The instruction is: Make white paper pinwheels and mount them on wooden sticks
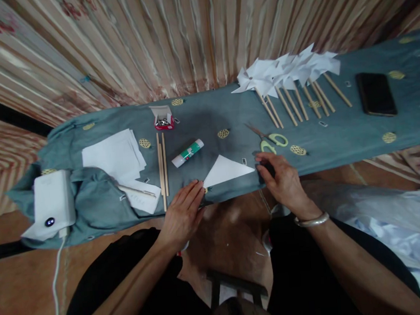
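While seated at near edge of blue-grey cloth (339, 133), presses left hand (184, 205) down open and flat, fingers straight and together, tips on left corner of paper triangle (227, 170), gripping nothing; likely just pinning sheet against sliding on soft cloth. Sets right hand (282, 178) at triangle's right tip, fingers curled under, dark patch beneath them; cannot tell if pinching paper, cloth or nothing. Has triangle lying flat between both hands, close to body, probably for easy reach and pressure from above. Has yellow-handled scissors (272, 140) just beyond right hand, glue stick (188, 153) just beyond left, both near yet off the paper. Lays wooden sticks (162, 161) parallel, pointing away from body, beside paper stack (113, 155), small red box (163, 117) of metal bits behind them. Parks white pinwheels (286, 71) far right, well apart, seemingly out of way; black phone (375, 93) past them. Shows white device (51, 199) with cable at left end, silver bangle (311, 221) on right wrist
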Demonstrator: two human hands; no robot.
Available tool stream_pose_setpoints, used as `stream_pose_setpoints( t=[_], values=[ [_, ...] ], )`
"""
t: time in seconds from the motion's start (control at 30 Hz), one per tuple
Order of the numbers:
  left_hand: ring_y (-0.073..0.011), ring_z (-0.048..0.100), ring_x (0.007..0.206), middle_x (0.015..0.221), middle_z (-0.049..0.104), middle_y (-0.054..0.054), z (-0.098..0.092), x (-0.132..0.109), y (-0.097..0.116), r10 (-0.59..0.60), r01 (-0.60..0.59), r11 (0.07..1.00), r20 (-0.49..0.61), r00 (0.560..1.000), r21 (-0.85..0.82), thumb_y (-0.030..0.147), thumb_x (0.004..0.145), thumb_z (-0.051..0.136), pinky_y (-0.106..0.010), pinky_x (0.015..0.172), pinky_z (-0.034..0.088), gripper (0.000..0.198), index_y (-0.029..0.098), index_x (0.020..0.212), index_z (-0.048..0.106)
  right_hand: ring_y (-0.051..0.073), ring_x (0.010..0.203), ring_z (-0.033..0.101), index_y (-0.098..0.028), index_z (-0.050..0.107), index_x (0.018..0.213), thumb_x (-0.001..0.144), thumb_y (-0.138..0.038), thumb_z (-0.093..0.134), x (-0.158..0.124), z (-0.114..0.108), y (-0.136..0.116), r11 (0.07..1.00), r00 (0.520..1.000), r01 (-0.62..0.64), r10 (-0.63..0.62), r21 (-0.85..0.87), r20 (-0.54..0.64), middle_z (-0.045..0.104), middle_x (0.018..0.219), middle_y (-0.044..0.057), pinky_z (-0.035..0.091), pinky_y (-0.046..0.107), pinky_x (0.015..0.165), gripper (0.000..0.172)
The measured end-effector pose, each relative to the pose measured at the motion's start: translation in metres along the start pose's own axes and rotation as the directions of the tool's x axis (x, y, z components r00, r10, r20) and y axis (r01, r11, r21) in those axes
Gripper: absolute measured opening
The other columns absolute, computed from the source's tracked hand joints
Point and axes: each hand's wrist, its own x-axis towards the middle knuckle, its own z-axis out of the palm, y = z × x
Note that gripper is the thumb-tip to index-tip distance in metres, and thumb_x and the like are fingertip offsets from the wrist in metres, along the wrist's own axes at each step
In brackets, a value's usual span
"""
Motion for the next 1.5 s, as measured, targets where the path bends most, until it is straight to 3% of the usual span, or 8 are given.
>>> stream_pose_setpoints(
  t=[0.53, 0.7, 0.83, 0.93, 1.07, 1.27, 1.37, 1.5],
  values=[
    [-0.0282, 0.061, 0.118, 0.121, 0.069, -0.014, -0.005, 0.011, 0.0, 0.003, -0.001, 1.0, -0.068, 0.998, 0.022, 0.017, 0.091, 0.054, -0.046, 0.094, 0.055, 0.025, 0.012, 0.114, 0.065, 0.03, 0.117, 0.059, -0.023, 0.068, 0.083, 0.082, -0.038, 0.065, 0.006, 0.017, -0.007, 0.986, 0.995, 0.004, -0.02, 0.164, 0.1, 0.065, 0.126, 0.012, 0.041, 0.05, 0.103, 0.015],
    [-0.0261, 0.065, 0.112, 0.114, 0.071, -0.014, -0.01, 0.016, -0.005, -0.129, 0.111, 0.973, -0.08, 0.988, -0.201, 0.024, 0.093, 0.054, -0.045, 0.097, 0.053, 0.021, 0.015, 0.102, 0.071, 0.029, 0.12, 0.058, -0.023, 0.065, 0.076, 0.08, -0.035, 0.066, 0.011, 0.015, -0.009, 0.961, 0.991, -0.032, -0.004, 0.275, 0.131, 0.063, 0.128, 0.012, 0.039, 0.049, 0.104, 0.013],
    [-0.0257, 0.061, 0.119, 0.127, 0.066, -0.014, -0.012, 0.03, -0.009, -0.428, 0.317, 0.767, -0.076, 0.901, -0.558, 0.037, 0.09, 0.057, -0.044, 0.105, 0.047, 0.036, 0.016, 0.119, 0.066, 0.029, 0.128, 0.053, -0.023, 0.066, 0.081, 0.084, -0.037, 0.063, 0.015, 0.011, -0.018, 0.943, 0.995, 0.007, -0.038, 0.332, 0.088, 0.058, 0.134, 0.013, 0.035, 0.049, 0.108, 0.014],
    [-0.0269, 0.061, 0.119, 0.127, 0.066, -0.014, -0.011, 0.045, -0.011, -0.637, 0.358, 0.452, -0.014, 0.77, -0.817, 0.048, 0.084, 0.063, -0.043, 0.104, 0.047, 0.052, 0.016, 0.124, 0.062, 0.028, 0.132, 0.05, -0.023, 0.066, 0.083, 0.086, -0.037, 0.061, 0.017, 0.007, -0.028, 0.939, 0.994, 0.058, -0.086, 0.34, 0.068, 0.054, 0.139, 0.013, 0.035, 0.047, 0.109, 0.015],
    [-0.0258, 0.067, 0.107, 0.109, 0.074, -0.011, -0.012, 0.063, -0.011, -0.739, 0.373, 0.102, 0.181, 0.649, -0.922, 0.052, 0.068, 0.078, -0.038, 0.098, 0.049, 0.058, 0.015, 0.111, 0.07, 0.027, 0.135, 0.046, -0.022, 0.066, 0.085, 0.089, -0.035, 0.059, 0.018, 0.002, -0.041, 0.934, 0.987, 0.118, -0.146, 0.338, 0.06, 0.049, 0.144, 0.013, 0.034, 0.045, 0.11, 0.014],
    [-0.0188, 0.072, 0.066, 0.081, 0.076, -0.011, -0.017, 0.067, 0.004, -0.556, 0.485, -0.237, 0.527, 0.643, -0.842, 0.046, 0.056, 0.087, -0.023, 0.057, 0.053, 0.046, 0.012, 0.083, 0.074, 0.025, 0.137, 0.044, -0.023, 0.066, 0.086, 0.089, -0.03, 0.06, 0.016, -0.005, -0.052, 0.928, 0.981, 0.175, -0.191, 0.33, 0.017, 0.046, 0.147, 0.01, 0.035, 0.044, 0.112, 0.01],
    [-0.0156, 0.068, 0.058, 0.074, 0.075, -0.01, -0.015, 0.064, 0.011, -0.507, 0.523, -0.273, 0.583, 0.635, -0.807, 0.04, 0.049, 0.091, -0.021, 0.052, 0.05, 0.044, 0.011, 0.077, 0.075, 0.025, 0.136, 0.046, -0.023, 0.067, 0.089, 0.089, -0.031, 0.06, 0.015, -0.01, -0.047, 0.93, 0.977, 0.2, -0.214, 0.307, 0.014, 0.048, 0.146, 0.01, 0.037, 0.044, 0.111, 0.011],
    [-0.0143, 0.065, 0.059, 0.072, 0.075, -0.006, -0.009, 0.063, 0.013, -0.579, 0.439, -0.229, 0.484, 0.656, -0.869, 0.037, 0.042, 0.093, -0.025, 0.061, 0.051, 0.046, 0.012, 0.076, 0.076, 0.026, 0.127, 0.055, -0.022, 0.064, 0.111, 0.09, -0.035, 0.055, 0.023, -0.019, -0.021, 0.969, 0.986, 0.167, -0.168, 0.183, -0.01, 0.057, 0.137, 0.013, 0.042, 0.044, 0.106, 0.027]
  ],
)
